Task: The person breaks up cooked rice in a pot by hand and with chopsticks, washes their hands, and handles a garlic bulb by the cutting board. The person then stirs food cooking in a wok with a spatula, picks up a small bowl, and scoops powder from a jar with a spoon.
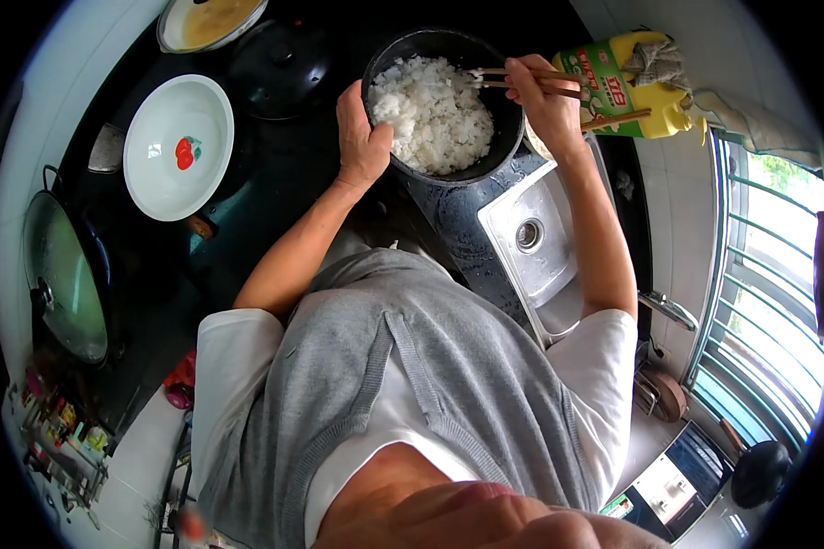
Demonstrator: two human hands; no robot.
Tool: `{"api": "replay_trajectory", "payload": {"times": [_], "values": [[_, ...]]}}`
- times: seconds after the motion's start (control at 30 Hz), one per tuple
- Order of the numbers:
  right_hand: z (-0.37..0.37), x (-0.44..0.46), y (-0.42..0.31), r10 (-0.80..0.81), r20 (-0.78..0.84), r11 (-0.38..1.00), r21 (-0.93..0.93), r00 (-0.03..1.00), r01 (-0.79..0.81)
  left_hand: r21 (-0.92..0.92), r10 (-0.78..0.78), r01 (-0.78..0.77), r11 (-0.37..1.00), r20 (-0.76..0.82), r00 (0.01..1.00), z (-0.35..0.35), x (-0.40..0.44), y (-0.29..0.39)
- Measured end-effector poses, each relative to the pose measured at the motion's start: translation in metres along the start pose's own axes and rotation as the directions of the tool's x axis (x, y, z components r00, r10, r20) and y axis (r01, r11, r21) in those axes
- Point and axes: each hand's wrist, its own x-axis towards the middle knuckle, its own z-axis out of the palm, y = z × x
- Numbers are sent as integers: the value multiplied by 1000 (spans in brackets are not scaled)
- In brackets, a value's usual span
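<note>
White rice (430,114) fills much of a dark round pot (499,156) at the top centre of the head view. My left hand (363,137) grips the pot's left rim, thumb on the inner side near the rice. At the pot's right edge, my right hand (547,99) is closed around wooden chopsticks (494,71), whose tips reach over the rim to the rice. The chopsticks' other ends stick out to the right of the hand.
Left of the pot sit a white bowl (156,174) with a red fruit print, a black lid (279,69) and a glass-lidded wok (64,274). A yellow oil bottle (613,87) stands right of the pot. A steel sink (545,247) lies below my right forearm.
</note>
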Motion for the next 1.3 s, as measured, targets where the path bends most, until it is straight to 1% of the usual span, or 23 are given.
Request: {"api": "replay_trajectory", "payload": {"times": [0.03,0.1,0.13,0.17,0.23,0.3,0.37,0.43,0.5,0.53,0.57,0.63,0.7,0.77,0.8,0.87,0.97,1.03,1.07,1.1,1.17,1.23,1.3], "values": [[2,2,12,0,-3,1000,-3,1000,0,-3,2,-2,1000,1,1000,0,0,0],[12,0,39,-152,116,903,-387,982,185,-9,-4,3,1000,-10,1000,1,0,1],[24,-9,47,-115,93,937,-320,989,139,-9,-5,4,1000,-12,1000,1,0,0],[31,-15,39,36,102,977,-213,994,-13,-13,11,-11,1000,-21,1000,3,0,-2],[53,-29,39,73,102,974,205,992,-93,-17,21,-22,1000,-23,1000,3,-2,-3],[57,-30,20,55,158,979,187,986,-85,-54,-20,19,998,-21,1000,4,-1,-3],[43,-23,-7,20,125,920,385,992,-67,-28,5,-6,1000,-17,1000,3,0,-4],[19,-10,-12,25,98,976,212,995,-45,3,25,-25,1000,-5,1000,2,-2,-4],[-2,2,-7,32,93,990,-136,995,-20,-17,-19,19,1000,-1,1000,2,-1,-2],[-7,2,-2,29,91,945,-326,995,2,-20,-18,18,1000,-1,1000,2,0,-3],[-6,0,6,31,93,944,-330,995,1,-15,-23,23,1000,-3,1000,3,-1,-3],[4,-9,29,178,224,971,-198,958,-134,-9,-30,30,1000,-10,999,3,-2,-3],[28,-21,37,307,150,947,45,940,-317,-20,-4,3,1000,-28,1000,3,-2,0],[43,-24,32,376,134,867,298,917,-399,-36,-8,7,999,-28,1000,3,-1,-8],[46,-23,29,379,133,866,298,916,-402,-52,-12,11,999,-25,1000,4,-2,-11],[46,-15,18,242,84,868,426,967,-255,-38,-14,14,999,-8,1000,2,-1,-6],[24,0,-8,125,52,901,411,991,-135,-23,-3,4,1000,14,1000,0,1,-6],[5,-5,-25,107,62,938,324,992,-121,-27,9,-8,1000,22,1000,-1,2,-5],[-3,-9,-23,114,160,939,305,981,-159,-38,15,-14,999,22,1000,-1,3,-4],[1,-14,-20,115,164,939,303,980,-161,-49,18,-17,999,22,1000,0,2,-4],[18,-31,-1,93,486,946,230,869,-229,-58,4,-4,998,13,1000,1,1,-5],[37,-40,22,12,523,954,250,852,-167,-64,-1,1,998,4,1000,0,2,-5],[35,-29,36,79,444,973,160,893,-166,-21,-4,5,1000,31,1000,-3,2,-3]]}}
